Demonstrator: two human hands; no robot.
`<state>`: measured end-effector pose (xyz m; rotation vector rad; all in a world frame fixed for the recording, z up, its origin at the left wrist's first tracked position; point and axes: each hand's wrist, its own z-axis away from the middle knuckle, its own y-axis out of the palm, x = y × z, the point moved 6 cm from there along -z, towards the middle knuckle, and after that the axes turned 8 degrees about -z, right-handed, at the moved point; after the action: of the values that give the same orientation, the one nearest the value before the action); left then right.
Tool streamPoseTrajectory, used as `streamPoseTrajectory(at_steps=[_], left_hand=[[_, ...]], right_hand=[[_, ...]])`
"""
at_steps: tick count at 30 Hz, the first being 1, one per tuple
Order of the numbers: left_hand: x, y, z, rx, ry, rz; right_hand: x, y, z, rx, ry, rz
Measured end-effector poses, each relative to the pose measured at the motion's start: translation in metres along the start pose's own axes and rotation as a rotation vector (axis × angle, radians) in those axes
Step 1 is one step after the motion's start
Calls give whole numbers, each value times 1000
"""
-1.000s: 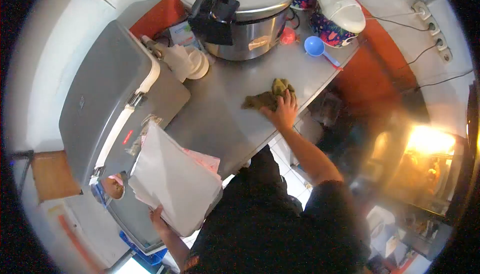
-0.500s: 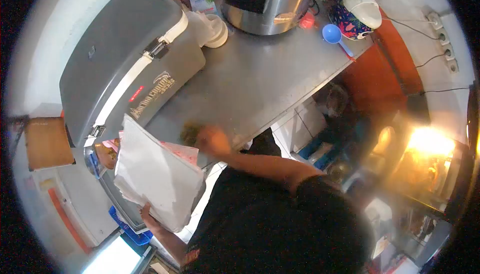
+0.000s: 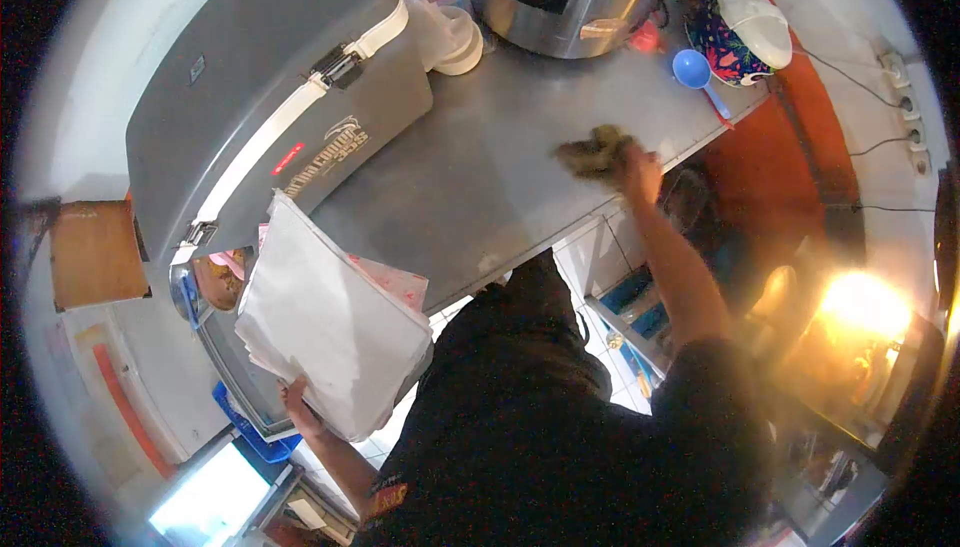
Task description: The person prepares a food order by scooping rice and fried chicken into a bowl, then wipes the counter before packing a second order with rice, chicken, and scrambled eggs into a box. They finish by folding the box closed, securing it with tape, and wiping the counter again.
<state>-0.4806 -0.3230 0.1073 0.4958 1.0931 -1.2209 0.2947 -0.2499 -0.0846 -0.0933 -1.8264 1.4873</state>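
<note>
My right hand (image 3: 643,173) is closed on a crumpled brownish-green cloth (image 3: 598,154), which lies against the grey metal tabletop (image 3: 480,167) near its right edge. At the lower left, my left hand (image 3: 298,403) grips the edge of a stack of white paper sheets (image 3: 330,327). Some of its fingers are hidden beneath the stack. Pink printed paper (image 3: 395,282) sticks out from behind the white sheets. The stack is tilted in front of a large grey cooler box (image 3: 270,77) with white straps.
A large steel pot (image 3: 570,12) stands at the back of the table. To its right are a blue scoop (image 3: 692,69) and a dark floral container with a white lid (image 3: 755,27). White bowls (image 3: 460,45) sit beside the cooler. A bright lamp (image 3: 865,305) glows at right.
My right hand has swept the cloth across the tabletop, away from the paper stack and toward the blue scoop. My left hand still holds the papers in about the same place.
</note>
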Motion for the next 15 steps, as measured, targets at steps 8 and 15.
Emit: streamPoseTrajectory(at_steps=[8, 15], left_hand=[[15, -13, 1, -60, 2, 69], [-3, -52, 31, -257, -15, 72]], right_hand=[[47, -13, 0, -133, 85, 390], [288, 53, 156, 120, -202, -536]])
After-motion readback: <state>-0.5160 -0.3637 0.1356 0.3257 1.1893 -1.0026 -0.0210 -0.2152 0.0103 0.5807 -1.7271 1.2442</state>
